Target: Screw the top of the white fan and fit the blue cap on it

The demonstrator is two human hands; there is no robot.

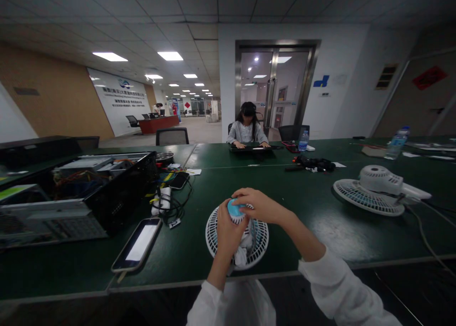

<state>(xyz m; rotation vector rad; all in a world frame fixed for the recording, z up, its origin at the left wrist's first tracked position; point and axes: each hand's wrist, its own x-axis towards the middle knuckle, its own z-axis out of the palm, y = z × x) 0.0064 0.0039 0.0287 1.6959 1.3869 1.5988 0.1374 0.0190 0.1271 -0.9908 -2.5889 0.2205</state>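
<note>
A small white fan (pixel 211 235) lies face down on its round grille, near the table edge in front of me. The light-blue rear cover (pixel 234 209) of its motor housing points up. My left hand (pixel 227 231) is closed around the near left side of the housing. From the right, my right hand (pixel 260 205) reaches over with bent fingers on the blue cover. My hands hide most of the housing below the cover. White crumpled-looking material (pixel 241 256) shows at the near side of the grille.
An open computer case (pixel 117 197) and a lit phone (pixel 142 240) lie left, with a cable-wrapped white adapter (pixel 162 201). Another white fan (pixel 379 181) is right. Bottles (pixel 303 140) and black gear (pixel 315 163) sit farther back. A person (pixel 247 131) sits opposite.
</note>
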